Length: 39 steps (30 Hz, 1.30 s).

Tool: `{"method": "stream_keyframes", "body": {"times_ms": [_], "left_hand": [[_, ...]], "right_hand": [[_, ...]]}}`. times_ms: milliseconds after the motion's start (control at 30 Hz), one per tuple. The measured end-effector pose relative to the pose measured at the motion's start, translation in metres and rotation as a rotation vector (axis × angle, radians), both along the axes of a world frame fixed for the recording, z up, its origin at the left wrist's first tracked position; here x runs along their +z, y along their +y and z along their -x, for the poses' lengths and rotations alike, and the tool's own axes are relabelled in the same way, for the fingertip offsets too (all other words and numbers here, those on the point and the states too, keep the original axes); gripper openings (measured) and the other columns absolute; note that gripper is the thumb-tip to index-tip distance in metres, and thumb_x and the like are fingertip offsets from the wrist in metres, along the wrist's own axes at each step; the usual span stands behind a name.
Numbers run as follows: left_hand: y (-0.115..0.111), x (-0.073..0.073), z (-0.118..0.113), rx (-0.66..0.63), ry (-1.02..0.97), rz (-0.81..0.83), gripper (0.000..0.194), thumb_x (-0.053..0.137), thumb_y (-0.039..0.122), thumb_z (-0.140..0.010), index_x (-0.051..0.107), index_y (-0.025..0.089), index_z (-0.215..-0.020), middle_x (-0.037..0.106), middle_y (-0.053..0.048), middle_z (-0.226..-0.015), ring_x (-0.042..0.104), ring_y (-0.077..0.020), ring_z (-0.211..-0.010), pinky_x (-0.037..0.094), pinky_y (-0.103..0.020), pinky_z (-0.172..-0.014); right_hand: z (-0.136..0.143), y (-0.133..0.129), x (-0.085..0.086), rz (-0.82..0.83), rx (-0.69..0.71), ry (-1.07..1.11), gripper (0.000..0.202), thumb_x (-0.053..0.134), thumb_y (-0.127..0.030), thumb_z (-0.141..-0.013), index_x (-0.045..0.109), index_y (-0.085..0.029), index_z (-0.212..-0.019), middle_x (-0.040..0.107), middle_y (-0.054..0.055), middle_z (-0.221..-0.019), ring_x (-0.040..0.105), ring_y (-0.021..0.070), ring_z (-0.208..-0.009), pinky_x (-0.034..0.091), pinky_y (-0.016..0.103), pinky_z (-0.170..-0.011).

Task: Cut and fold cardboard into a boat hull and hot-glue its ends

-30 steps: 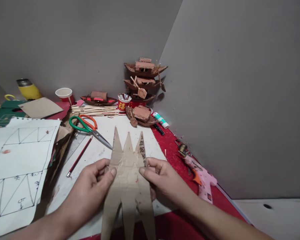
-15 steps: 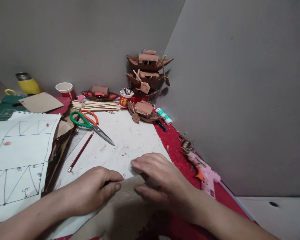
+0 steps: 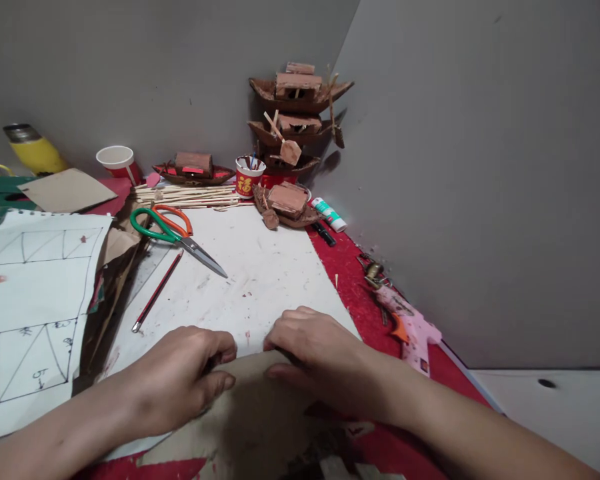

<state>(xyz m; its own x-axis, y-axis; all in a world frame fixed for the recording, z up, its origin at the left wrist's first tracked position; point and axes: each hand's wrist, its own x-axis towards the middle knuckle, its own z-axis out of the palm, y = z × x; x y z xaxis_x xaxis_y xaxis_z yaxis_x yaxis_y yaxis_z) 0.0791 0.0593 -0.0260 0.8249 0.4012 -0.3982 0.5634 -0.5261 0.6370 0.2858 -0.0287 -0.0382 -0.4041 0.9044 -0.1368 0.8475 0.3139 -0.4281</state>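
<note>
A brown cardboard sheet (image 3: 250,407) lies low in the middle of the view, its far edge raised between the two hands. My left hand (image 3: 185,377) is closed on the sheet's left side, thumb on top and fingers curled over the edge. On the right side, my right hand (image 3: 315,353) grips the same edge, its fingers bent over it and the thumb on the near face. Beyond the hands, green and orange-handled scissors (image 3: 180,240) and a red and black pencil (image 3: 157,291) rest on a white sheet (image 3: 265,267).
Paper with line drawings (image 3: 35,287) lies left. At the back are wooden sticks (image 3: 185,196), a red-white cup (image 3: 250,177), a white-rimmed cup (image 3: 117,163), stacked model boats (image 3: 297,93) and a yellow bottle (image 3: 37,152). A pink glue gun (image 3: 413,327) lies right, beside the wall.
My right hand has closed from a looser, more open pose onto the cardboard's edge. The view has tilted, so the background objects sit higher, and more of the sheet shows.
</note>
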Motion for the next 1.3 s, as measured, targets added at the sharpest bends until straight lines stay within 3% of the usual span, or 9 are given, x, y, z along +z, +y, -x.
{"method": "stream_keyframes", "body": {"times_ms": [333,533,633,767,1000,1167,1300], "left_hand": [[-0.006,-0.006,0.001,-0.123,-0.038,-0.092,0.009,0.044,0.014,-0.077,0.049,0.019,-0.072,0.056,0.002,-0.071,0.047,-0.0127,-0.062,0.031,-0.024,-0.057],[-0.019,-0.021,0.003,-0.199,-0.161,-0.336,0.018,0.041,0.013,-0.082,0.053,0.02,-0.071,0.058,-0.001,-0.073,0.05,-0.0161,-0.066,0.031,-0.029,-0.06],[-0.015,-0.015,0.011,-0.177,-0.169,-0.301,0.017,0.041,0.015,-0.087,0.054,0.02,-0.077,0.059,-0.001,-0.077,0.052,-0.0162,-0.069,0.033,-0.029,-0.062],[-0.003,0.0,0.018,-0.13,0.006,-0.148,0.012,0.05,0.027,-0.086,0.055,0.02,-0.077,0.057,0.0,-0.071,0.053,-0.0153,-0.066,0.032,-0.025,-0.058],[-0.01,0.001,0.015,-0.134,-0.007,-0.133,0.011,0.046,0.022,-0.087,0.057,0.021,-0.086,0.06,-0.001,-0.08,0.057,-0.0175,-0.074,0.038,-0.027,-0.064],[-0.022,0.01,0.009,-0.179,-0.082,-0.231,0.019,0.041,0.016,-0.088,0.06,0.021,-0.086,0.062,-0.002,-0.083,0.056,-0.0174,-0.075,0.042,-0.028,-0.07],[-0.032,0.0,0.01,-0.304,-0.188,-0.373,0.023,0.041,0.011,-0.086,0.06,0.022,-0.079,0.061,-0.002,-0.076,0.052,-0.0177,-0.071,0.04,-0.029,-0.068]], "right_hand": [[0.008,-0.001,-0.002,0.003,0.079,-0.012,0.009,0.051,-0.019,-0.088,0.056,-0.017,-0.08,0.065,0.003,-0.082,0.055,0.0174,-0.078,0.036,0.029,-0.071],[0.012,-0.005,0.0,-0.06,0.139,-0.07,0.011,0.051,-0.012,-0.085,0.054,-0.019,-0.076,0.063,0.001,-0.075,0.051,0.0169,-0.073,0.032,0.03,-0.068],[0.01,-0.006,-0.001,-0.069,0.141,-0.079,0.013,0.051,-0.013,-0.086,0.055,-0.019,-0.075,0.063,0.001,-0.074,0.051,0.0166,-0.072,0.032,0.031,-0.069],[0.004,-0.004,-0.002,-0.016,0.088,-0.016,0.013,0.051,-0.019,-0.088,0.058,-0.019,-0.077,0.064,0.002,-0.078,0.053,0.0162,-0.074,0.035,0.029,-0.071],[0.011,-0.003,-0.001,0.046,0.047,0.064,0.008,0.058,-0.023,-0.086,0.06,-0.017,-0.082,0.064,0.002,-0.083,0.053,0.0167,-0.079,0.034,0.028,-0.071],[0.019,-0.007,-0.001,-0.048,0.159,0.039,0.006,0.055,-0.013,-0.085,0.055,-0.017,-0.081,0.061,0.001,-0.082,0.049,0.0157,-0.074,0.031,0.029,-0.066],[0.022,-0.017,-0.004,-0.244,0.295,0.026,0.016,0.048,-0.015,-0.092,0.053,-0.017,-0.077,0.059,0.001,-0.077,0.042,0.0156,-0.067,0.028,0.032,-0.064]]}}
